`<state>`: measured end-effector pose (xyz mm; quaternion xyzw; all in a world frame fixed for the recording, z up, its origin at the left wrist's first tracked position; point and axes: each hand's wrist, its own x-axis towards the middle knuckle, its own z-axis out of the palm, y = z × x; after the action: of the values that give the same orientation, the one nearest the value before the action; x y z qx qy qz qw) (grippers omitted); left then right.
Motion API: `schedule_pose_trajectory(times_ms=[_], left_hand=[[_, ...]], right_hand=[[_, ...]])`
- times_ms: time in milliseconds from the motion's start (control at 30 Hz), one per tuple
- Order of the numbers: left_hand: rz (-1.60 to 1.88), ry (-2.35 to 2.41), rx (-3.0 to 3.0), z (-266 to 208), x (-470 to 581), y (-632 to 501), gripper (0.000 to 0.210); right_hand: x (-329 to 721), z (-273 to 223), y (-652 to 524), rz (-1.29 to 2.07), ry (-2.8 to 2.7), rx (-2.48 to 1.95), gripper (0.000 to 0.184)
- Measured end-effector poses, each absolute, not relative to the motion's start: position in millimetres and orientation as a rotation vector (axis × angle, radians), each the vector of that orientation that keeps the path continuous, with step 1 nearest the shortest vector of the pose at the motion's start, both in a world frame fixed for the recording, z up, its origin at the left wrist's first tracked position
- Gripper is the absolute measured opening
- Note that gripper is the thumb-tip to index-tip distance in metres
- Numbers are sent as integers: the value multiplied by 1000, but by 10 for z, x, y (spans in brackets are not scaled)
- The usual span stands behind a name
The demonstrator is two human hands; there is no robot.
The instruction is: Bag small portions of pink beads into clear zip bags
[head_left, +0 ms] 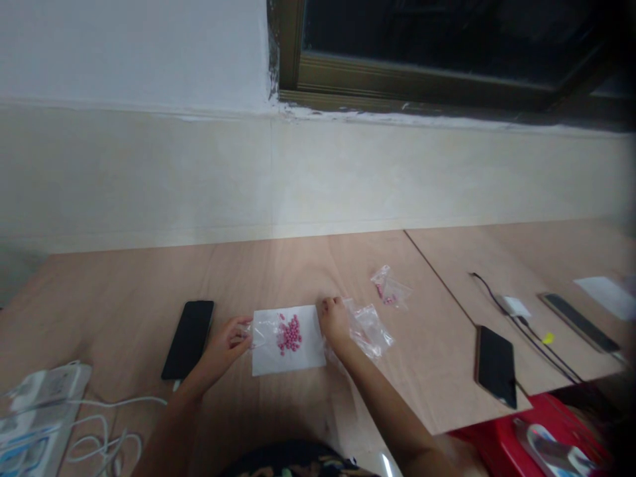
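A white sheet of paper (311, 354) lies on the wooden table, with a loose cluster of pink beads (292, 334) on it. Over the left part of the sheet lies a small clear plastic bag (264, 331), its outer edge pinched in the fingers of my left hand (237, 339). My right hand (334, 322) rests at the sheet's right edge with its fingers curled in; what they hold, if anything, is hidden. Just right of that hand, several crumpled clear bags (371, 331) are heaped. Farther back sits another clear bag (390, 289) with a few pink beads inside.
A black phone (187, 339) on a white cable lies left of my left arm. A white power strip (47, 404) stands at the left front. Another phone (495, 366), dark cables (539, 351) and a dark slim device (579, 322) are on the right. A red stool (501, 437) is below the edge.
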<state>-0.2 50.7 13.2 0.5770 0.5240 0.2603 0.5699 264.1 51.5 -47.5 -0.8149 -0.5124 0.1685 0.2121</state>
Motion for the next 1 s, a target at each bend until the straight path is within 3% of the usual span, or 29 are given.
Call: schedule_pose_trajectory(times_ms=[233, 467, 633, 1000], left_hand=[[623, 1227, 1351, 152, 27, 525, 36], [698, 1230, 1271, 74, 107, 512, 35], [778, 1198, 1209, 5, 257, 402, 36], [605, 1067, 1373, 171, 247, 510, 25]], right_hand=[[2617, -442, 451, 509, -1453, -2197, 20], [2216, -269, 310, 691, -1399, -1850, 13], [2053, -179, 229, 1156, -1022, -1585, 32], [2328, 354, 172, 1487, -1134, -1239, 21]])
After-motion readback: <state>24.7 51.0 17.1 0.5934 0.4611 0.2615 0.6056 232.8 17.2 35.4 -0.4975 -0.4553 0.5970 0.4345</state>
